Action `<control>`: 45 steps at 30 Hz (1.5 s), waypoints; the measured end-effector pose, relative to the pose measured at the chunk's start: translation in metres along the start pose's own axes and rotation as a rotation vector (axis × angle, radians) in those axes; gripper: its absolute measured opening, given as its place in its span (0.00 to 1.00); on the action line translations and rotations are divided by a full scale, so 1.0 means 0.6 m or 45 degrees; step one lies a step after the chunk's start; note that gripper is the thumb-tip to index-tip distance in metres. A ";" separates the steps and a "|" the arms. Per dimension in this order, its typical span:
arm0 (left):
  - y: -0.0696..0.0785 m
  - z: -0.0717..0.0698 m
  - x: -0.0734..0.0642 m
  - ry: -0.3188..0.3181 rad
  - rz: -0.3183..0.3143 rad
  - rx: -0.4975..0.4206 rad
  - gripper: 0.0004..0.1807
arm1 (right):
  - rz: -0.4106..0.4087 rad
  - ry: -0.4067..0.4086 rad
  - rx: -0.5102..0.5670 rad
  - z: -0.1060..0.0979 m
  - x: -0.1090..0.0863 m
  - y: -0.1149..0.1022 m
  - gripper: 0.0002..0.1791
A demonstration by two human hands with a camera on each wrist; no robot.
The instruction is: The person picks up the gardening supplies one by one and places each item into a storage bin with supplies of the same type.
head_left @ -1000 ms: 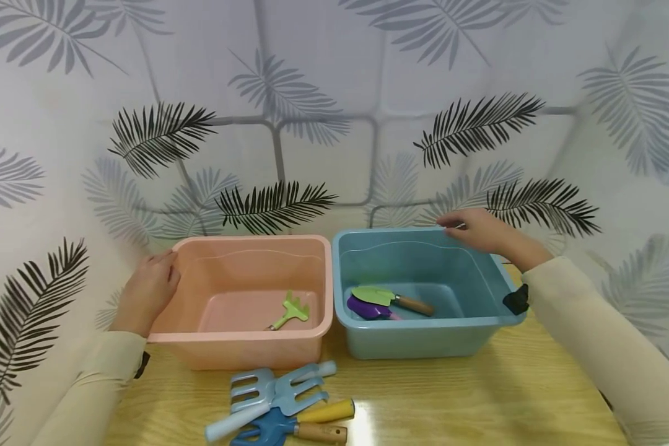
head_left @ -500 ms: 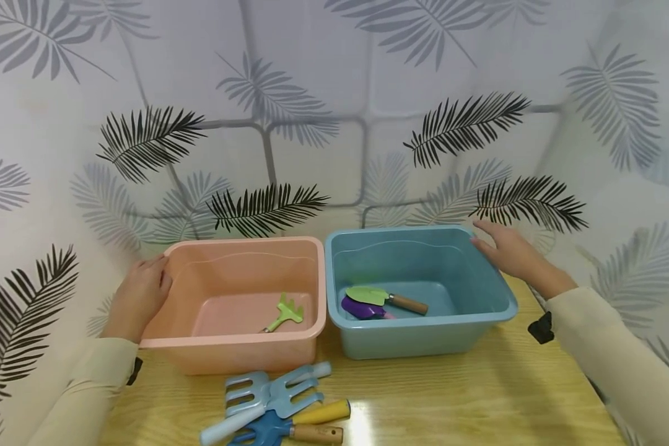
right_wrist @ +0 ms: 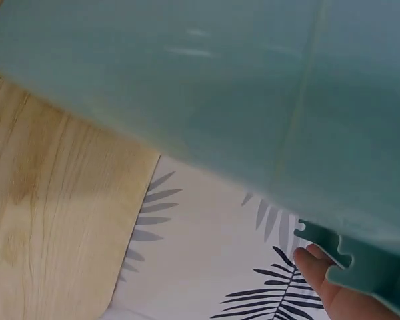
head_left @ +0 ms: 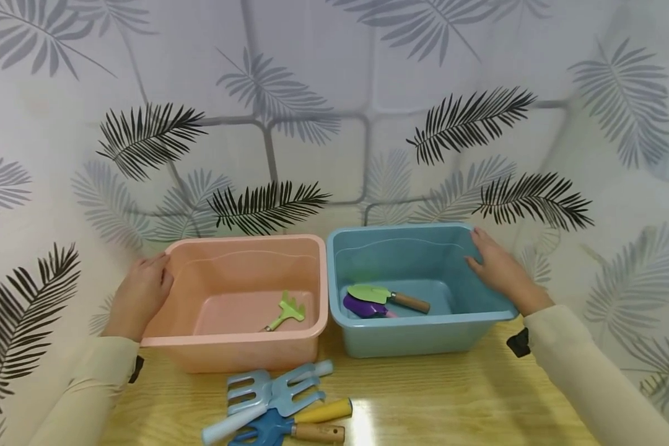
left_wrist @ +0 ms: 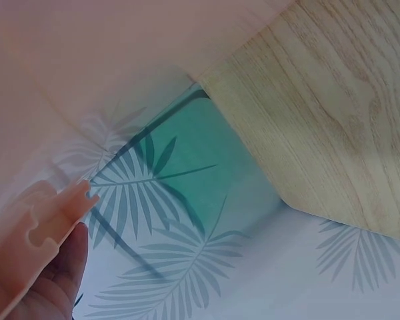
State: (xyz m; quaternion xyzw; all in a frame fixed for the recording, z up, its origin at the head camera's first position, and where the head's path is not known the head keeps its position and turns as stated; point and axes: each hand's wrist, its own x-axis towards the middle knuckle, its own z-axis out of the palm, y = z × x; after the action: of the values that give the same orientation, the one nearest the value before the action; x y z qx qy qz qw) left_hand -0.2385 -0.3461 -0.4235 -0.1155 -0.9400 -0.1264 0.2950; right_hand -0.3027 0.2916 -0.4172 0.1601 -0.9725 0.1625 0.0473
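Leaf-patterned backdrop [head_left: 334, 161] and wooden table [head_left: 451, 402], with two basins held by their outer rims.

From my remote station, 12 o'clock being toward the backdrop, I see the pink basin [head_left: 251, 354] near 8 and the blue basin [head_left: 412, 338] near 4. The left hand [head_left: 140, 291] grips the pink rim at its 10; the right hand [head_left: 500, 269] grips the blue rim at its 2, thumb spread inward, fingertips under the lip. I cannot tell how closely the left fingers lie together. One green fork [head_left: 291, 308] rests inside pink, toward 3. I judge that even pressure, fingers hooked beneath each lip, best keeps both level.
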 end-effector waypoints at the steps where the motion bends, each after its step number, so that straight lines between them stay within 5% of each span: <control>1: 0.001 -0.001 0.000 0.008 0.005 0.001 0.15 | 0.004 0.004 -0.004 0.000 0.000 0.000 0.36; 13: 0.011 -0.005 0.024 -0.024 0.043 0.018 0.14 | 0.085 0.024 0.060 -0.002 -0.011 0.015 0.35; 19: 0.020 -0.031 0.030 0.025 0.184 0.163 0.16 | 0.109 0.037 0.063 0.001 -0.005 0.014 0.33; 22: 0.056 -0.068 0.018 0.090 0.279 0.120 0.18 | 0.105 0.019 0.066 0.007 0.000 0.011 0.33; 25: 0.119 -0.103 -0.005 0.149 0.404 -0.007 0.18 | 0.101 0.023 0.068 0.011 0.001 0.010 0.34; 31: 0.229 -0.134 -0.096 0.196 0.565 -0.307 0.21 | 0.070 0.072 0.060 0.013 -0.001 0.007 0.33; 37: 0.250 -0.076 -0.181 0.041 0.595 -0.408 0.16 | 0.096 0.063 0.074 0.007 -0.005 0.004 0.34; 45: 0.258 0.036 -0.247 -0.380 0.532 -0.208 0.16 | 0.100 0.020 0.061 -0.003 -0.007 0.007 0.34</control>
State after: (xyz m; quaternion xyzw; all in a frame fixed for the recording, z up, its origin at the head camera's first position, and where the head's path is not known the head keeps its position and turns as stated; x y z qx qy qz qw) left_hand -0.0864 -0.2148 -0.5012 -0.3476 -0.9156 -0.1197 0.1627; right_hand -0.2998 0.2970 -0.4176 0.1218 -0.9734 0.1887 0.0447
